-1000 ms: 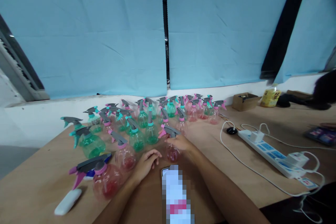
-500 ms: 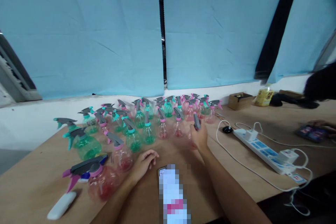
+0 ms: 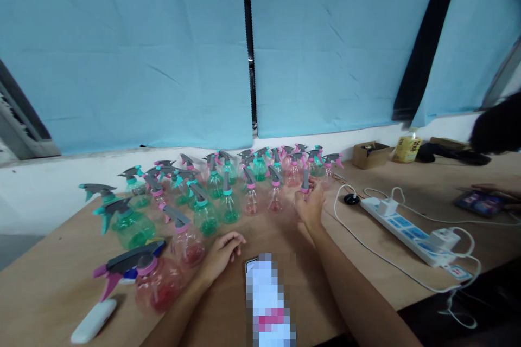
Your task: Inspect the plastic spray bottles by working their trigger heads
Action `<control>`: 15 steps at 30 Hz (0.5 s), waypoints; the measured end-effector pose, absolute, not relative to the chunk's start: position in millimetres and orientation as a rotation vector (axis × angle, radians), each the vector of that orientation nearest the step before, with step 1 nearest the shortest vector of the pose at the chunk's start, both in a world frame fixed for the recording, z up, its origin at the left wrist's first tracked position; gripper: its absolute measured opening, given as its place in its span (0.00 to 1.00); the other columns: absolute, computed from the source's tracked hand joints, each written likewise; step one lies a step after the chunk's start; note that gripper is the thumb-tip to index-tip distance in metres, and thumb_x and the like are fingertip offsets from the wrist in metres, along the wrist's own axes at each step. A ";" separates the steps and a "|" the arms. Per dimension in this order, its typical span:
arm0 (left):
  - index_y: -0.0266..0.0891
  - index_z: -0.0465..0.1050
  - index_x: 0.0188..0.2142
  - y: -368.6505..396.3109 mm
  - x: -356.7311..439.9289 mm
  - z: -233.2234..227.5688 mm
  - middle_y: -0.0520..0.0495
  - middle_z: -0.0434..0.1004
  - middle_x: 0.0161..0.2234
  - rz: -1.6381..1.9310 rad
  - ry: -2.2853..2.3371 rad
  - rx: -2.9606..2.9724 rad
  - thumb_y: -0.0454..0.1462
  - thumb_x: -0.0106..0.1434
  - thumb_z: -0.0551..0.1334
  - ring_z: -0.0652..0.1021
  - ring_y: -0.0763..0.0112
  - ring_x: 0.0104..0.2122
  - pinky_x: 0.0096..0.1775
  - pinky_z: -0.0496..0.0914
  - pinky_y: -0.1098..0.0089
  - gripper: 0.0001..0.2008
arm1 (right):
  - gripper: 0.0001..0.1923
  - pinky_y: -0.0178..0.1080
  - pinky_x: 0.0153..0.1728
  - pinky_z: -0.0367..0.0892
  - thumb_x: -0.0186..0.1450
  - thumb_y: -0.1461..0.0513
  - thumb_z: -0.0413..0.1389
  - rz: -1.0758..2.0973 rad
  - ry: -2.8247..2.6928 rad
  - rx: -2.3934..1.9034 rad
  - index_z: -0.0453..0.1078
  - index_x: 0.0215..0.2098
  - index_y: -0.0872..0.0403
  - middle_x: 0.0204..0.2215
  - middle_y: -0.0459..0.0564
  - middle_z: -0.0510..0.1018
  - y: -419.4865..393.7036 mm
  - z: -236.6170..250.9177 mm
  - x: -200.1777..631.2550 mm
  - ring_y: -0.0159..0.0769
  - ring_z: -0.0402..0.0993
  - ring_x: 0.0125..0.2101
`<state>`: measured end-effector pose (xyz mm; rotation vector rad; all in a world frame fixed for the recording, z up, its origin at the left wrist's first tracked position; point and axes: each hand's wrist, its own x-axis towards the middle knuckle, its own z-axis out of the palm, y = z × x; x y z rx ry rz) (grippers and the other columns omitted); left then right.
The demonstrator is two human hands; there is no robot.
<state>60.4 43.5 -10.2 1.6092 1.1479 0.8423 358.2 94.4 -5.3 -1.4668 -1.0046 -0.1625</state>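
Standing here watching someone at a wood-brown counter point(image 3: 354, 263), and it's basically a crowd of spray bottles (12 o'clock = straight ahead of them). Right hand point(image 3: 311, 205) is out at 1 o'clock, curled around a spray bottle point(image 3: 305, 188) with a pink collar and matte grey trigger head. Bottle's upright at the right end of the front row; honestly can't tell if the fingers are gripping or just cupping it. Left hand point(image 3: 226, 249) lies at 11, loosely half-curled, fingers slightly apart, just beside a rounded pink bottle point(image 3: 189, 244). The rest fan out from 10 to past 12: see-through, bulb-shaped plastic, some pink, some like the green bottle point(image 3: 230, 207) with a teal collar. Chunkiest-looking one is the big pink bottle point(image 3: 158, 284) at 10, near a smooth white pill-shaped case point(image 3: 93, 321). Phone point(image 3: 268, 293) sits flat at 12, close in, screen all pixelated. Over at 2 there's a long white plastic power strip point(image 3: 407, 233) with loopy cables, and a stiff cardboard box point(image 3: 370, 157) further back at 1. Backdrop's a lightly creased blue curtain point(image 3: 163, 65).
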 end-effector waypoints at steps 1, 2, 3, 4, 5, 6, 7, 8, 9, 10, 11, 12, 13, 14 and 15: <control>0.38 0.74 0.32 43.2 60.5 -9.7 0.54 0.69 0.21 0.843 1.149 1.610 0.49 0.62 0.57 0.66 0.75 0.20 0.24 0.56 0.74 0.16 | 0.27 0.57 0.53 0.54 0.55 0.59 0.53 -0.186 -0.978 -1.460 0.60 0.53 0.55 0.47 0.58 0.68 93.6 -4.0 357.9 0.52 0.63 0.50; 0.38 0.74 0.32 42.8 60.6 -9.2 0.54 0.69 0.21 0.840 1.149 1.614 0.48 0.62 0.57 0.66 0.75 0.20 0.24 0.56 0.74 0.16 | 0.29 0.59 0.53 0.53 0.55 0.59 0.54 -0.228 -0.948 -1.449 0.59 0.54 0.56 0.48 0.59 0.67 92.6 -2.4 357.7 0.53 0.62 0.50; 0.39 0.74 0.32 42.4 60.7 -8.7 0.54 0.69 0.21 0.841 1.149 1.619 0.48 0.62 0.57 0.66 0.75 0.19 0.24 0.56 0.74 0.16 | 0.30 0.60 0.53 0.53 0.55 0.58 0.55 -0.287 -0.920 -1.425 0.58 0.55 0.56 0.49 0.60 0.66 91.1 -0.4 357.5 0.54 0.61 0.52; 0.39 0.74 0.32 41.9 60.8 -8.3 0.54 0.69 0.21 0.842 1.148 1.625 0.48 0.62 0.57 0.65 0.75 0.19 0.24 0.56 0.74 0.16 | 0.32 0.61 0.54 0.53 0.55 0.58 0.56 -0.353 -0.901 -1.383 0.57 0.56 0.57 0.50 0.62 0.64 89.0 1.9 357.1 0.55 0.59 0.53; 0.38 0.74 0.32 41.4 60.9 -8.1 0.54 0.69 0.21 0.843 1.145 1.632 0.47 0.62 0.57 0.65 0.76 0.19 0.24 0.56 0.74 0.15 | 0.32 0.61 0.54 0.54 0.55 0.59 0.56 -0.415 -0.902 -1.322 0.56 0.56 0.57 0.51 0.63 0.62 86.1 4.7 356.2 0.55 0.59 0.54; 0.38 0.74 0.32 40.9 60.9 -8.2 0.54 0.69 0.21 0.844 1.142 1.638 0.47 0.63 0.57 0.65 0.76 0.19 0.24 0.56 0.74 0.15 | 0.32 0.60 0.54 0.55 0.55 0.59 0.56 -0.463 -0.922 -1.249 0.55 0.56 0.58 0.52 0.63 0.60 82.4 7.6 354.5 0.54 0.59 0.55; 0.38 0.74 0.32 40.6 60.9 -8.3 0.54 0.69 0.21 0.845 1.137 1.642 0.47 0.63 0.57 0.66 0.76 0.19 0.24 0.57 0.74 0.15 | 0.30 0.59 0.54 0.56 0.56 0.60 0.55 -0.492 -0.959 -1.171 0.56 0.56 0.58 0.52 0.63 0.60 78.1 10.6 351.6 0.53 0.59 0.55; 0.38 0.74 0.32 40.3 61.0 -8.6 0.54 0.69 0.21 0.848 1.136 1.643 0.48 0.63 0.57 0.66 0.76 0.19 0.24 0.57 0.74 0.16 | 0.28 0.58 0.54 0.58 0.56 0.61 0.55 -0.496 -1.007 -1.099 0.57 0.54 0.57 0.51 0.62 0.60 73.2 13.3 347.4 0.52 0.60 0.55; 0.38 0.74 0.32 40.2 61.1 -9.0 0.54 0.69 0.21 0.851 1.137 1.643 0.48 0.63 0.57 0.66 0.76 0.19 0.24 0.57 0.74 0.16 | 0.25 0.57 0.53 0.59 0.57 0.62 0.54 -0.476 -1.072 -1.047 0.60 0.52 0.57 0.50 0.61 0.61 68.1 15.6 341.8 0.51 0.62 0.54; 0.38 0.74 0.32 40.2 61.3 -9.4 0.54 0.69 0.21 0.851 1.139 1.643 0.48 0.63 0.57 0.66 0.76 0.19 0.24 0.57 0.74 0.16 | 0.21 0.55 0.52 0.61 0.57 0.63 0.54 -0.427 -1.156 -1.008 0.63 0.49 0.56 0.48 0.60 0.64 63.1 17.1 334.6 0.49 0.64 0.52; 0.38 0.74 0.32 40.3 61.5 -9.8 0.54 0.69 0.21 0.852 1.141 1.642 0.48 0.63 0.57 0.66 0.76 0.19 0.24 0.57 0.74 0.16 | 0.17 0.52 0.51 0.63 0.58 0.64 0.53 -0.341 -1.277 -0.971 0.65 0.46 0.55 0.45 0.57 0.67 58.5 17.9 325.8 0.47 0.67 0.49; 0.38 0.74 0.32 40.5 61.6 -10.2 0.54 0.69 0.21 0.853 1.138 1.642 0.48 0.63 0.57 0.66 0.76 0.19 0.24 0.57 0.74 0.16 | 0.12 0.48 0.48 0.65 0.60 0.66 0.52 -0.219 -1.435 -0.926 0.67 0.43 0.53 0.39 0.53 0.71 54.6 18.1 315.8 0.43 0.70 0.44; 0.38 0.74 0.32 40.7 61.7 -10.7 0.54 0.69 0.21 0.853 1.134 1.640 0.48 0.63 0.57 0.66 0.76 0.19 0.24 0.57 0.74 0.16 | 0.11 0.43 0.44 0.67 0.62 0.67 0.50 -0.081 -1.567 -0.867 0.69 0.41 0.53 0.34 0.50 0.73 51.3 18.0 304.6 0.39 0.72 0.39; 0.38 0.74 0.32 40.8 61.7 -11.3 0.55 0.69 0.21 0.855 1.129 1.635 0.47 0.63 0.57 0.66 0.76 0.19 0.24 0.57 0.74 0.16 | 0.11 0.40 0.41 0.68 0.63 0.67 0.49 0.040 -1.664 -0.822 0.69 0.41 0.52 0.32 0.49 0.74 48.8 18.0 292.6 0.36 0.72 0.35; 0.38 0.74 0.32 41.0 61.5 -12.2 0.55 0.68 0.21 0.859 1.122 1.629 0.47 0.63 0.57 0.66 0.76 0.19 0.24 0.57 0.74 0.15 | 0.11 0.38 0.39 0.68 0.63 0.67 0.49 0.120 -1.709 -0.787 0.70 0.41 0.52 0.32 0.48 0.75 46.8 18.8 280.0 0.35 0.72 0.34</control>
